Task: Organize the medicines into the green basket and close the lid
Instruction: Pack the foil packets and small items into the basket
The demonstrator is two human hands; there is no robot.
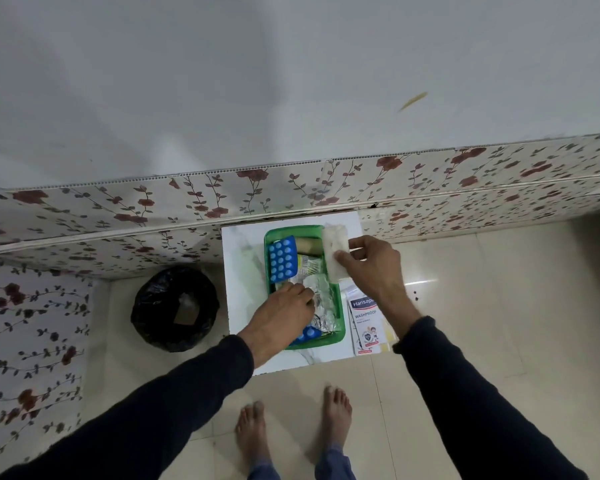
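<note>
The green basket (266,242) stands open on a small white table (243,258). Inside lie a blue blister pack (282,259), a beige roll (309,245), a printed sachet (309,265) and silver foil strips (323,306). My left hand (278,317) reaches into the basket, its fingers closed on a silver foil strip. My right hand (371,268) holds a white gauze packet (333,251) over the basket's right rim. A second blue blister pack (307,334) peeks out at the near end. No lid is visible.
A Hansaplast box (366,323) lies on the table right of the basket. A bin lined with a black bag (175,306) stands on the floor to the left. A flower-patterned ledge (291,192) runs behind the table. My bare feet (291,427) stand on pale tiles.
</note>
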